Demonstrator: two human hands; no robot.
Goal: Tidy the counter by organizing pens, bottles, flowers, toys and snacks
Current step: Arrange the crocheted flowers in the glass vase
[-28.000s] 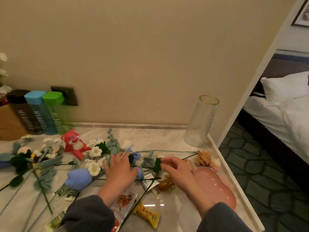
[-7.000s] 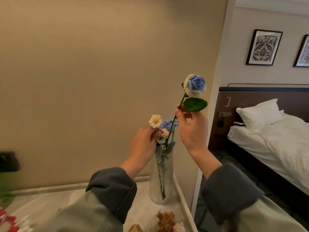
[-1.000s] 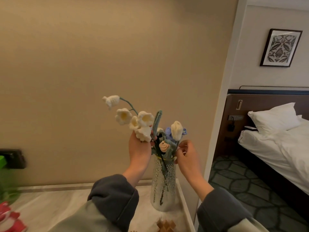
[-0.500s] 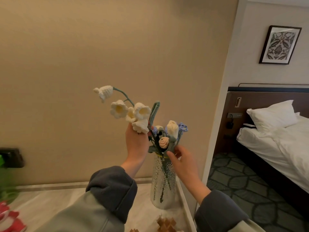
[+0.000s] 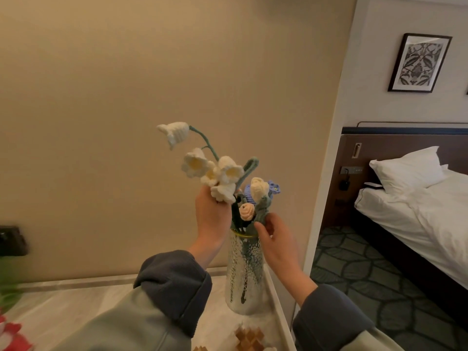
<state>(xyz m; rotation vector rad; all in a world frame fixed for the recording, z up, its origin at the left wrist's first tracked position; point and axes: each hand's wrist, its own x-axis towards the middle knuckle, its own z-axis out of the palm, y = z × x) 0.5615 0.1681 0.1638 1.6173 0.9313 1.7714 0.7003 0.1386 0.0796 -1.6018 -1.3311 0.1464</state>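
Note:
A textured glass vase [image 5: 243,274] stands at the counter's right edge with several crochet flowers in it, among them a peach rose [image 5: 247,211] and a cream tulip [image 5: 258,189]. My left hand [image 5: 212,219] grips the stem of a white bell-flower sprig [image 5: 207,166] just above the vase mouth. My right hand [image 5: 274,239] is at the vase rim, its fingers pinching the grey-green leaves [image 5: 263,210] of the flowers in the vase.
The marble counter [image 5: 76,307] runs left below the beige wall. A wooden puzzle toy [image 5: 249,338] lies in front of the vase. A red toy [image 5: 11,335] shows at the bottom left. A wall socket [image 5: 11,240] is at the left; a bed [image 5: 417,206] lies to the right.
My left hand has kept the bell-flower sprig raised over the vase, shifting it slightly. My right hand dropped from the flower heads to the leaves at the rim.

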